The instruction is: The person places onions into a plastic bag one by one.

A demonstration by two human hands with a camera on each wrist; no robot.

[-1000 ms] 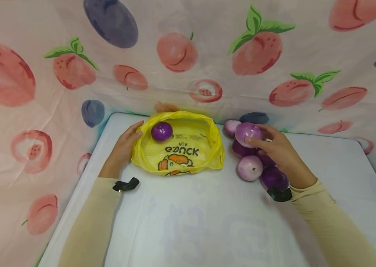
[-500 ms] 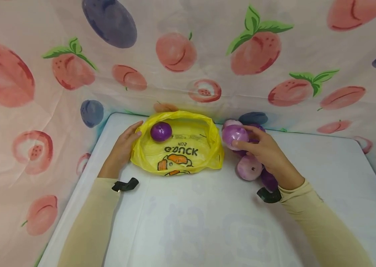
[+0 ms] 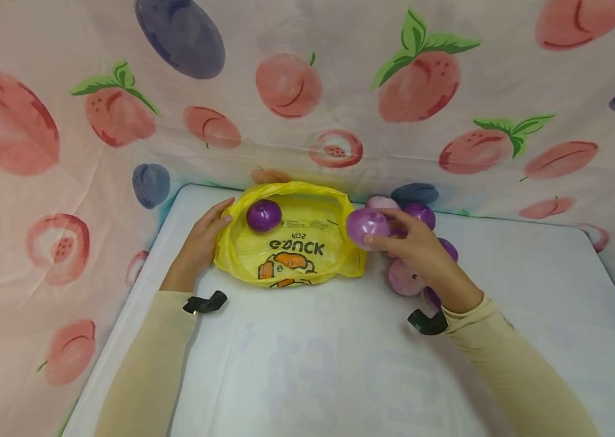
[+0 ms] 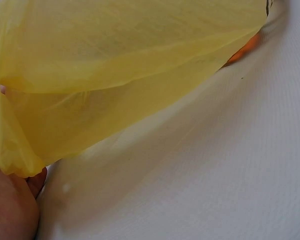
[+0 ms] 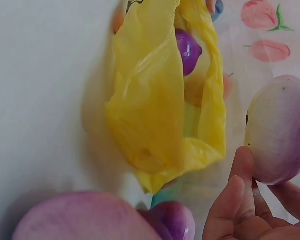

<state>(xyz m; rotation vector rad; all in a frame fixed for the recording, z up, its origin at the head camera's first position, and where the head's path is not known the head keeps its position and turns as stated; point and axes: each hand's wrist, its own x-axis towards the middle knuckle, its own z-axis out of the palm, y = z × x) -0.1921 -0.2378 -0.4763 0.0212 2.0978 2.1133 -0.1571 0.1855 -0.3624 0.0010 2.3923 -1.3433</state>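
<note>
A yellow plastic bag (image 3: 313, 267) with a duck print lies on the table, its mouth spread wide. One dark purple onion (image 3: 264, 215) sits inside it. My left hand (image 3: 198, 243) holds the bag's left rim; in the left wrist view the yellow film hides most of its fingers. Between the thumb and fingers of my right hand (image 3: 413, 246) is a pale purple onion (image 3: 366, 227), lifted at the bag's right rim. In the right wrist view this onion (image 5: 280, 130) shows its whitish side, the bag beyond it.
Several light and dark onions lie heaped right of the bag, among them a pale onion (image 3: 406, 277) and a dark onion (image 3: 420, 213), partly under my right hand. Behind the white table (image 3: 307, 352) hangs a fruit-printed cloth (image 3: 340, 79).
My right hand has carried the pale onion leftward from over the heap to the bag's right rim. The left hand and the bag have stayed put.
</note>
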